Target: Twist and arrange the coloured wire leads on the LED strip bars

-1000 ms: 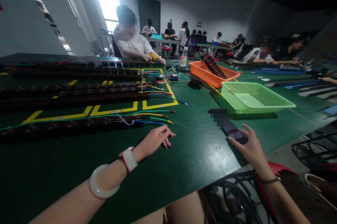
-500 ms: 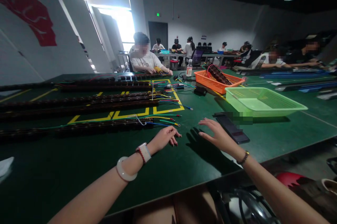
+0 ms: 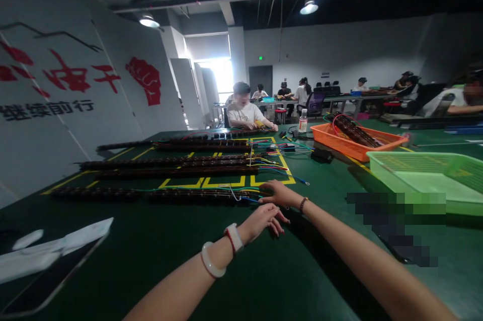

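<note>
My right hand (image 3: 281,194) is half open at the wires (image 3: 249,199) ending the near strip (image 3: 188,195) on the worktop (image 3: 169,245) — I can't tell if it grips. My left hand (image 3: 264,220) hangs loosely curled, empty, just beside.

Open green tabletop (image 3: 162,245) stretched from the left forearm to the dark flat device (image 3: 49,281) at lower left, while the nearest dark bundle (image 3: 196,194) closed that space off on its far side. The right hand (image 3: 281,194), at the bundle's wire ends, and the left hand (image 3: 262,221) just beside it left little passage between them. Rightward, a bare lane ran toward the green basket (image 3: 411,177), with the black box (image 3: 322,155) and orange basket (image 3: 335,140) blocking beyond.
</note>
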Motion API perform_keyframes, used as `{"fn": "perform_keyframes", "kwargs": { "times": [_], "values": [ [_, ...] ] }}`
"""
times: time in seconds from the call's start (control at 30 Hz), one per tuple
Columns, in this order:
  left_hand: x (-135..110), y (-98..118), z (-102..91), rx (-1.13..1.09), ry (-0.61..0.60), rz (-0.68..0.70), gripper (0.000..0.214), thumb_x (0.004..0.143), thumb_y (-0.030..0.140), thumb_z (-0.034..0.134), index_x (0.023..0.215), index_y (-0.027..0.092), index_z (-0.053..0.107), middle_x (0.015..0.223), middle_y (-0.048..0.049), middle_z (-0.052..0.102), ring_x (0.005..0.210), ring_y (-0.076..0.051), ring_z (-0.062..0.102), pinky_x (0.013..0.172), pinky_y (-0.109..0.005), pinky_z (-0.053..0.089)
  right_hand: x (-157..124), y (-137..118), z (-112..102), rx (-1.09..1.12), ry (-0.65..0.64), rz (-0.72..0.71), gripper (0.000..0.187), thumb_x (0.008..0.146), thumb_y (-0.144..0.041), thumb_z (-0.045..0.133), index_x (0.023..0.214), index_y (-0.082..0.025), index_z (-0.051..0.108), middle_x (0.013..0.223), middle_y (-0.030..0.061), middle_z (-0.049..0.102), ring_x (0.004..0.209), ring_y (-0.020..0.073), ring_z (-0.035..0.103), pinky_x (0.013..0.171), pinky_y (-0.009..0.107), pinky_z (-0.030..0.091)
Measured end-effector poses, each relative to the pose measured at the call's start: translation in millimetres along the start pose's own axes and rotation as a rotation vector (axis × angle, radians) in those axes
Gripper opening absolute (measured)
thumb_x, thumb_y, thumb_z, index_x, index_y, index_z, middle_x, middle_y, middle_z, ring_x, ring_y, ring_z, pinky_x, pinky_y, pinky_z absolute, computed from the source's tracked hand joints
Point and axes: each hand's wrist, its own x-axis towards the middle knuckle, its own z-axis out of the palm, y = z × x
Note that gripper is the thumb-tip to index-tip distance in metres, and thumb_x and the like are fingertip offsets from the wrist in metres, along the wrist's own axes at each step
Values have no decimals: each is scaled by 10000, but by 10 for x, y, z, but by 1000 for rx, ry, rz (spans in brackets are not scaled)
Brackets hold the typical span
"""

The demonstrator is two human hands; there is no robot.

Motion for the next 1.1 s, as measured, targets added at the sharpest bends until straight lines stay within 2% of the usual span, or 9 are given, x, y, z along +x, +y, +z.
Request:
{"fn": "perform_keyframes", "kwargs": {
  "times": [0.13,0.23,0.43,0.57,0.63,0.73,0.8,0.93,1.1],
  "values": [
    [10,-3,-42,-183,15,-18,274,859,400,470,875,129,513,946,-139,664,641,-139,634,573,-248,452,56,56,121,-2,-46,9,238,718,-304,648,897,-148,672,861,72,662,820,212,567,785,319,407],
    [26,-7,-75,-318,46,-20,263,870,366,461,867,113,535,934,-151,671,691,-152,643,619,-253,457,61,84,171,20,-84,17,104,730,-207,571,724,-130,641,665,13,613,637,136,508,647,245,381],
    [28,-25,-141,-522,75,-90,283,891,310,424,831,86,585,903,-155,680,744,-160,652,691,-255,463,21,3,167,48,-78,50,123,737,-164,523,646,-119,592,576,-25,547,555,89,425,518,192,282],
    [-29,32,-173,-571,89,-169,384,900,407,398,875,69,579,885,-182,679,757,-191,661,747,-307,477,-22,-115,94,2,-34,59,212,788,-230,525,617,-124,594,551,-19,540,517,81,390,506,211,236],
    [-51,66,-176,-595,80,-176,468,895,476,379,969,55,568,894,-190,675,787,-214,667,791,-344,475,-41,-186,47,-71,-4,59,278,828,-308,519,632,-133,609,564,-4,567,506,86,392,514,227,226],
    [-60,85,-162,-657,82,-151,538,875,551,366,1032,73,557,927,-182,669,863,-239,660,862,-399,455,-55,-296,-21,-313,23,0,324,875,-372,485,683,-161,638,621,25,629,524,106,464,556,247,252],
    [-52,72,-147,-719,166,-112,494,870,539,394,947,88,582,883,-157,669,860,-227,653,882,-400,449,-62,-365,-52,-441,16,-58,291,882,-335,486,711,-167,651,674,47,662,576,123,527,624,262,286],
    [-22,7,-124,-840,413,-9,319,888,386,468,779,110,586,748,-90,643,754,-157,624,824,-316,468,-102,-480,-38,-539,-32,-166,193,847,-209,525,720,-139,651,733,88,672,689,160,567,721,302,301],
    [-4,-66,-94,-901,495,9,278,904,322,456,715,139,546,690,-32,602,638,-102,567,656,-230,460,-203,-566,80,-785,-44,-405,170,849,-91,480,858,-101,650,790,115,652,743,201,531,693,329,331]
  ]
}}
